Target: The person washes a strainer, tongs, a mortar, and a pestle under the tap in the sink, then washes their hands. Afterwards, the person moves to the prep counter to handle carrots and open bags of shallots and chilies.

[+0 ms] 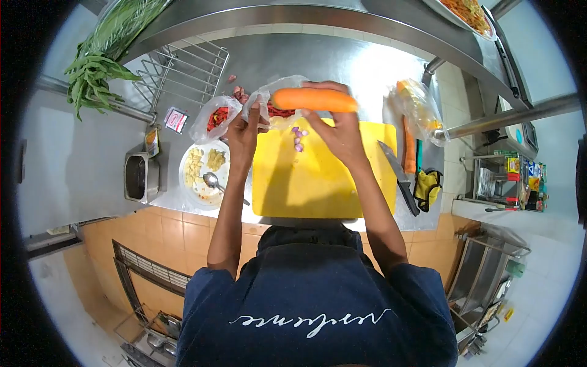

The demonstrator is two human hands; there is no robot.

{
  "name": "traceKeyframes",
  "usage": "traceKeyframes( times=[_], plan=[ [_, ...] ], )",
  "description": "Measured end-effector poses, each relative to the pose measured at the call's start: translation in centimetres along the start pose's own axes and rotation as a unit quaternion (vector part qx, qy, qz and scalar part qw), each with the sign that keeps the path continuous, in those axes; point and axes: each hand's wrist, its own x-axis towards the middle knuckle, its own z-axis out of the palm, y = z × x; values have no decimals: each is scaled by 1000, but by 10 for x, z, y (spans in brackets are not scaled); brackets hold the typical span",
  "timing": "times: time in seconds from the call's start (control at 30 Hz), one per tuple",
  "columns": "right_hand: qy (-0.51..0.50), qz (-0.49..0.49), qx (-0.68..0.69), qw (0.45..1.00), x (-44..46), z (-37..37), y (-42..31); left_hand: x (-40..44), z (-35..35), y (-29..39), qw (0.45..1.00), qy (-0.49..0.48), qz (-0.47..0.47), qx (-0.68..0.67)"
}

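A thick, peeled-looking carrot (313, 100) lies level in my right hand (337, 131), its fingers behind it and the thumb below. My left hand (244, 131) pinches the edge of a clear plastic bag (260, 98) that has red chillies (281, 111) in it. Another plastic bag (200, 129) of red chillies sits just left of that hand. Below both hands is a yellow cutting board (306, 177), with several small peeled shallots (298, 137) near its top edge. A few more shallots (239, 95) rest behind the bags.
A white plate (186, 174) with chopped garlic and a spoon (212, 180) stands left of the board. On the right lie a knife (400, 177), another carrot (409, 147), a yellow-black peeler-like item (427, 186) and a bagged vegetable (419, 107). A steel shelf (293, 18) spans overhead; a wire rack (183, 70) stands back left.
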Motion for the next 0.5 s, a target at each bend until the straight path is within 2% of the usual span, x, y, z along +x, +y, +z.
traceKeyframes(
  times=[0.03, 0.07, 0.13, 0.17, 0.2, 0.27, 0.3, 0.37, 0.4, 0.47, 0.5],
  plan=[
    [-33, -50, -137, 989, 7, 5, -3, -1, -1, -1, 1000, -10, -3, -11],
    [-33, -50, -137, 989, 12, 11, 2, -2, -2, -2, 999, -22, -6, -22],
    [-161, 122, -128, 971, 22, 20, 23, -5, -2, 1, 999, -13, -9, -28],
    [-183, 46, -219, 957, 25, 23, 38, -6, -2, 3, 999, -4, -14, -33],
    [-182, 45, -220, 957, 28, 26, 52, -7, -1, 4, 999, -5, -13, -33],
    [-262, 4, -439, 859, 30, 30, 72, -9, 0, 5, 999, -5, 4, -51],
    [-261, 4, -440, 859, 30, 35, 73, -11, -1, 4, 999, -6, 5, -52],
    [-310, 17, -571, 760, 31, 46, 77, -15, -1, 1, 999, -41, 13, 16],
    [-305, 24, -574, 760, 32, 54, 86, -17, 1, 1, 999, -49, 13, 15],
    [-390, 47, -600, 697, 35, 63, 109, -18, 10, 0, 999, -25, 27, 2],
    [-337, 40, -574, 745, 30, 65, 110, -18, 10, -2, 999, -25, 27, -5]
  ],
)
